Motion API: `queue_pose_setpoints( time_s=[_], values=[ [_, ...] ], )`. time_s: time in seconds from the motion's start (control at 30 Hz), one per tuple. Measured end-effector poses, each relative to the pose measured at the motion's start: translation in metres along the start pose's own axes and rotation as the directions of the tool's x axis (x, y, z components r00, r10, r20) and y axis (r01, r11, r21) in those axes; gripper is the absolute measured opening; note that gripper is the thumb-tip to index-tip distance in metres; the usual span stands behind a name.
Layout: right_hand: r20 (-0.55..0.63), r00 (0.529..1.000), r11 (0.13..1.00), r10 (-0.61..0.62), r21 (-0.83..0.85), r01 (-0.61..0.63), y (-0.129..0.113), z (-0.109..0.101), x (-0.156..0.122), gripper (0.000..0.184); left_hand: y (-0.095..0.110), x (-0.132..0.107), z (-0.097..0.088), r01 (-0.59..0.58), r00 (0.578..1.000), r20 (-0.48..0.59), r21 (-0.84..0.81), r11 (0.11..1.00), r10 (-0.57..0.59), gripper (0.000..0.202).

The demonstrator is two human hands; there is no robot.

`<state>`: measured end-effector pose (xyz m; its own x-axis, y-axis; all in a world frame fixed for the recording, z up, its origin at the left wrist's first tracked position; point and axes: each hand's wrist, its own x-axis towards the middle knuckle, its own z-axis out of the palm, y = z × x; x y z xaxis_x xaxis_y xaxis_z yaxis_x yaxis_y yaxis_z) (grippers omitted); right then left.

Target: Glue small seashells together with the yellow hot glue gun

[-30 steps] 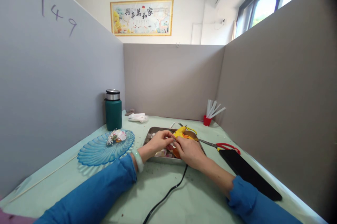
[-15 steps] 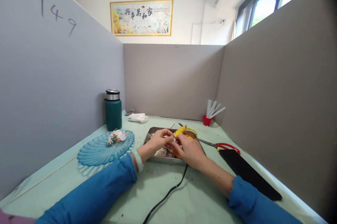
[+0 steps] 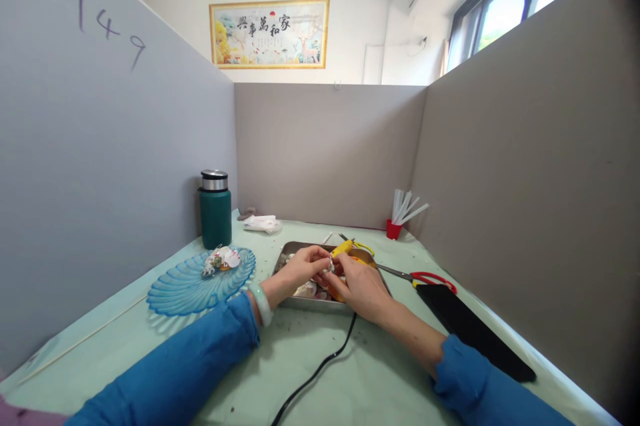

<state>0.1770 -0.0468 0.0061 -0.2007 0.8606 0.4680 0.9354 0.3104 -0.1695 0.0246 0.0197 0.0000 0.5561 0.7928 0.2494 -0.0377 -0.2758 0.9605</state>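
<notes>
Over the metal tray (image 3: 317, 305), my left hand (image 3: 300, 269) and my right hand (image 3: 364, 285) meet with their fingertips pinched together. Between them is a small whitish piece (image 3: 331, 267), mostly covered by the fingers; it looks like a shell, but its exact kind is unclear. Pale shells (image 3: 306, 290) lie in the tray beneath. A yellow glue gun (image 3: 343, 248) rests at the tray's far side, partly behind my right hand. On the left, a blue scalloped glass plate (image 3: 187, 293) carries a cluster of shells (image 3: 223, 259) near its far edge.
A green bottle (image 3: 215, 218) stands behind the plate. Red-handled scissors (image 3: 433, 279) and a black flat object (image 3: 473, 329) lie right. White sticks stand in a red cup (image 3: 394, 230). A black cord (image 3: 320, 369) runs toward me. Grey partitions (image 3: 325, 153) enclose the table.
The small whitish piece has turned slightly between my fingertips, with only small finger movements. Both arms and everything on the table stay in place.
</notes>
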Motion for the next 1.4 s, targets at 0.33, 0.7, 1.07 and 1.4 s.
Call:
queue_pose_setpoints(
  time_s=[0.33,0.7,1.07,1.4],
  values=[
    [-0.028,0.999,1.0,-0.017,-0.019,0.016,0.0043,0.0049,0.0008,0.031,-0.0007,-0.0002,-0.0002,0.0,1.0,-0.005,-0.011,1.0,0.0,0.034],
    [-0.049,0.998,0.998,-0.04,-0.05,0.037,0.0048,0.0058,0.0012,0.032,-0.0015,0.0004,-0.0001,0.005,1.0,-0.005,-0.034,0.999,-0.005,0.028],
    [-0.059,0.995,0.996,-0.084,-0.045,0.082,0.0033,0.0034,0.0002,0.025,-0.0003,-0.0013,-0.0006,0.009,0.997,0.071,0.027,1.0,-0.011,0.03],
    [-0.041,0.996,0.997,-0.076,-0.012,0.076,0.0025,0.0014,-0.0002,0.024,-0.0023,-0.0001,-0.0006,0.011,0.999,0.034,0.027,1.0,-0.012,0.031]
  ],
)
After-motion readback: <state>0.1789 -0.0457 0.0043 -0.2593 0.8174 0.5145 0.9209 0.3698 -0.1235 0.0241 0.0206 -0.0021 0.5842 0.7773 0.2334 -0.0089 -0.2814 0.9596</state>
